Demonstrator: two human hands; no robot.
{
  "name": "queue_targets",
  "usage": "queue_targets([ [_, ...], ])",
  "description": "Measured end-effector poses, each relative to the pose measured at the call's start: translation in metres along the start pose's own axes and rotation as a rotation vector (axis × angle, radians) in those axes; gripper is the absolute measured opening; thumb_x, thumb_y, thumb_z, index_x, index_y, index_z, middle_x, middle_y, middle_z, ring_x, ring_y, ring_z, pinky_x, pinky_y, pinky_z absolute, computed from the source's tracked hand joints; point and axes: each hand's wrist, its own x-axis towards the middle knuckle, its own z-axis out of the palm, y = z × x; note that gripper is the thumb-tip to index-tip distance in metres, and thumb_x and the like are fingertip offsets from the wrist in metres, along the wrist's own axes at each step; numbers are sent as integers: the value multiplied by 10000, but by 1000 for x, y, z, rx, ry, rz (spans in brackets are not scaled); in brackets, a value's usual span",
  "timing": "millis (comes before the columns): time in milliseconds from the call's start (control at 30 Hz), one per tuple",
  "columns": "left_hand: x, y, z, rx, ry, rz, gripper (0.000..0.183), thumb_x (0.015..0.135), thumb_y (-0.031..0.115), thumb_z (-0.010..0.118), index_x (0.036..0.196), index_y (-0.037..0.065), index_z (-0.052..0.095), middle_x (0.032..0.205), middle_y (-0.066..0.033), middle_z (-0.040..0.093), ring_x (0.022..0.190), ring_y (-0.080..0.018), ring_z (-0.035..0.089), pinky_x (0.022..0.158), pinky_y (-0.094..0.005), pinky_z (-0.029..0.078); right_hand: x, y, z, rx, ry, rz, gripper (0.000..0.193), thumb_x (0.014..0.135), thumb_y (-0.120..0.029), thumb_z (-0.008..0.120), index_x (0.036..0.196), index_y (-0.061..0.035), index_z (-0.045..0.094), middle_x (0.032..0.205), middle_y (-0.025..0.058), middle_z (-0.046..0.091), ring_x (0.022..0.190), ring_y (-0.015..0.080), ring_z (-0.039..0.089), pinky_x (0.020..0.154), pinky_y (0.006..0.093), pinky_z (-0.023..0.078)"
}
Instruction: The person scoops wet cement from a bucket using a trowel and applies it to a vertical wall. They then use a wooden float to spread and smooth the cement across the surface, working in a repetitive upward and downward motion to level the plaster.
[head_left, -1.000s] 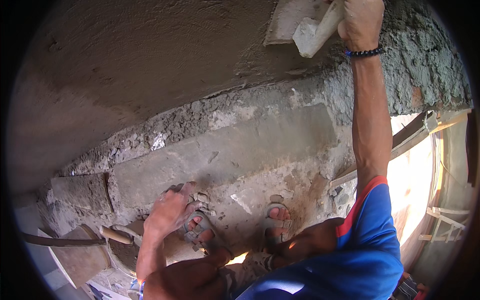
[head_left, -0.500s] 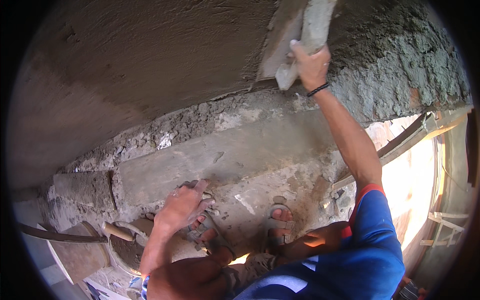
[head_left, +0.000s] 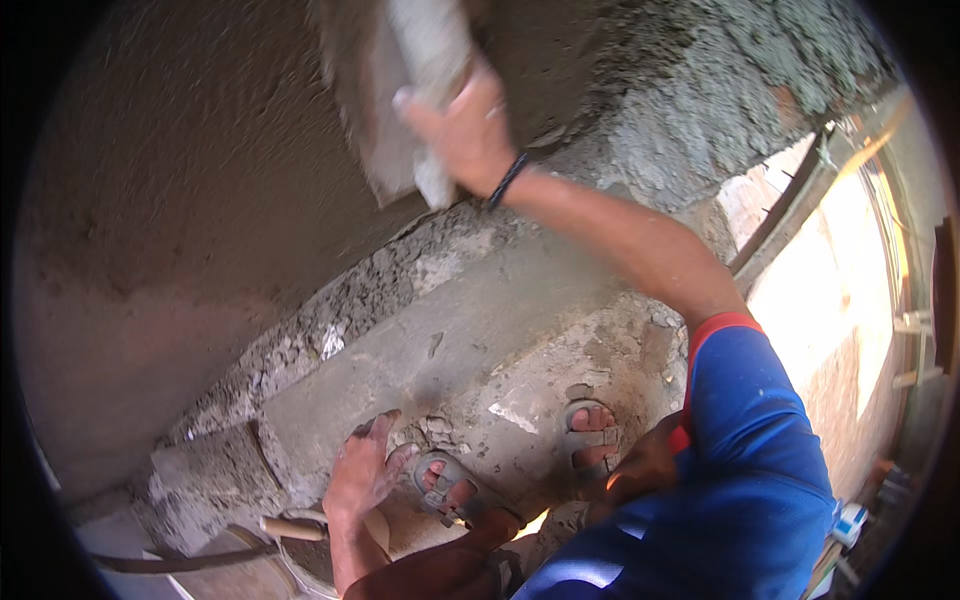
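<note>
Since the earlier frame, the right hand (head_left: 468,130) and the flat, rectangular grey float (head_left: 383,120) had travelled leftward along the smooth, damp brown plaster wall (head_left: 180,180). The left hand (head_left: 362,468) hung low near a grey strapped sandal (head_left: 440,497), its fingers loosely curled and the thumb parted from them, with nothing visible in its hold. Farther right, the right arm reached up and leftward, elbow bent, with a black beaded bracelet (head_left: 508,182) at the wrist; its fingers were closed around the float's pale, bar-shaped handle (head_left: 432,45), though blur softened their outline. The float was at the upper middle, flat face toward the wall; whether it touched could not be told. Fine ridges marked the wall, and a crumbly strip of grey mortar (head_left: 365,285) ran along its foot above a long, smooth grey slab (head_left: 470,315). At far right, coarse, lumpy grey-green mortar (head_left: 730,90) stood beside a long, narrow grey beam (head_left: 800,212).
</note>
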Motion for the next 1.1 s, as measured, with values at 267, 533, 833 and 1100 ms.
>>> queue_targets([
  [267,5,15,-1,-15,-21,-12,533,881,264,692,1334,55,502,1247,-245,601,1166,-441,549,982,-486,450,4,29,-55,-374,-177,139,639,789,-239,753,1273,89,497,1061,209,674,981,271,665,893,376,541],
  [533,-4,4,0,-27,-4,-53,502,879,248,693,1301,46,509,1176,-251,631,1118,-457,575,917,-500,480,44,39,-156,-144,-24,170,219,806,-122,736,931,24,633,764,51,654,655,129,628,615,285,523],
  [833,15,17,2,-12,-111,-122,498,898,292,672,1303,51,512,1167,-254,631,1104,-460,578,920,-497,477,-23,108,-216,-264,91,361,328,743,-138,763,994,27,634,886,53,661,787,152,614,738,310,498],
  [1100,32,18,4,-16,-161,-65,521,902,311,662,1330,66,494,1105,-261,642,1043,-464,594,903,-514,473,6,137,-173,-1,227,255,279,720,-83,774,956,-17,641,877,22,642,786,141,598,756,298,479],
])
